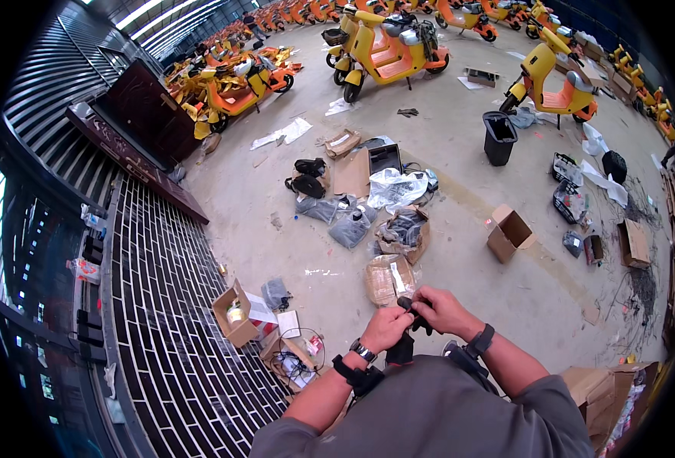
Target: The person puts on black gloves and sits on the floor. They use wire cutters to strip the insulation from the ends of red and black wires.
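My left hand (388, 327) and my right hand (442, 309) meet close in front of my body. Between their fingers they pinch a dark, soft item, seemingly a black glove (401, 348) with a reddish edge at its lower end. Its dark tip (404, 302) pokes up between my fingertips, and the rest is partly hidden by my hands. Just beyond them on the floor lies a taped brown package (389, 280). Behind that sits an opened brown wrapping (404, 232) with dark parts in plastic.
Bagged parts (351, 226) and white plastic (397, 189) lie ahead. An open carton (509, 233) and a black bin (499, 137) stand to the right. At left, a box (239, 315) and cables (291, 360) lie near a brick-patterned wall (165, 286). Yellow scooters (395, 54) stand farther off.
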Demonstrator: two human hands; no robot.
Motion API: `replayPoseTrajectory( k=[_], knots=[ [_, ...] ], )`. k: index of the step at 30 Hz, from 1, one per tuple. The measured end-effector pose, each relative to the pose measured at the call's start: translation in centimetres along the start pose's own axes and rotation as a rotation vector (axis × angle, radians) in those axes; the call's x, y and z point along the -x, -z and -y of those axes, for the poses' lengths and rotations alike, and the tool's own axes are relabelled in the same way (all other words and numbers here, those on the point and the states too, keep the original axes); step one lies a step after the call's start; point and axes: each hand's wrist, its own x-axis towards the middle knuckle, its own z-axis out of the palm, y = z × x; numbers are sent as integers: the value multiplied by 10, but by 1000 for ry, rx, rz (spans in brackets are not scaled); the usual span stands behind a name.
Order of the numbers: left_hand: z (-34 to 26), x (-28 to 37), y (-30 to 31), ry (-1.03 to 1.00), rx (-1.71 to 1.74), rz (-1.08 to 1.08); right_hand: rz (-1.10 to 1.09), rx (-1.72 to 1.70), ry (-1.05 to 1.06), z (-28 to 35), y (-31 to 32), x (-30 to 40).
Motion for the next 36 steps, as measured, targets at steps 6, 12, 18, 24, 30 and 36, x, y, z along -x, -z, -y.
replayPoseTrajectory(
  k=[6, 12, 18, 24, 30, 36],
  knots=[
    [-50, 17, 15, -439, -298, -228, 40, 254, 381, -24, -16, -50],
    [-45, 41, 33, -546, -361, -348, 301, -884, -17, 67, -40, -69],
    [-34, 79, 71, -585, -388, -406, 369, -883, -6, 91, -106, -96],
    [-15, 108, 117, -567, -589, -445, 796, -383, 127, 94, -155, -138],
    [11, 132, 145, -478, -597, -482, 914, -397, 177, 115, -216, -160],
    [10, 132, 176, -478, -582, -508, 746, -787, -26, 143, -258, -193]
  ],
)
